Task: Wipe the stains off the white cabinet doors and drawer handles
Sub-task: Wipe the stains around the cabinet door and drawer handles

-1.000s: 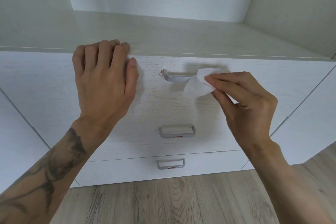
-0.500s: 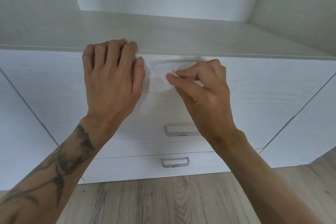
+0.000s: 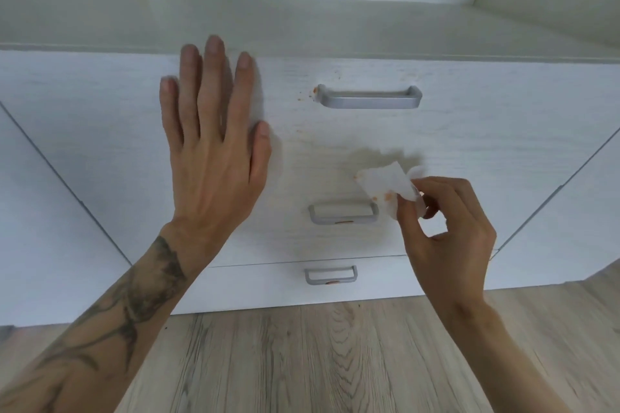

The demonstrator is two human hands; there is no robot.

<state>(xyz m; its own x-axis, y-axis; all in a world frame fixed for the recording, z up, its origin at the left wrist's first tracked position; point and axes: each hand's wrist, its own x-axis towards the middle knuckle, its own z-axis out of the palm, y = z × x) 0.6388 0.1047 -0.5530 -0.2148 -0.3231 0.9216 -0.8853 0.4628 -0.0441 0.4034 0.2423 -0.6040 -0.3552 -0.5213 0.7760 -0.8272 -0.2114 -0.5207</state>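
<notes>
The white top drawer front carries a grey handle with orange stain specks at its left end. Below it a middle handle and a bottom handle each show an orange smear on the lower bar. My left hand lies flat with fingers spread against the drawer front, left of the top handle. My right hand pinches a white wipe with orange marks on it, held off the drawer just right of the middle handle.
White cabinet doors flank the drawers at left and right. An open shelf runs above the top drawer. Wood-look flooring lies below.
My right hand has drawn the wipe down and right, off the top handle, which now shows. My left hand has uncurled from the drawer's top edge to lie flat on the front.
</notes>
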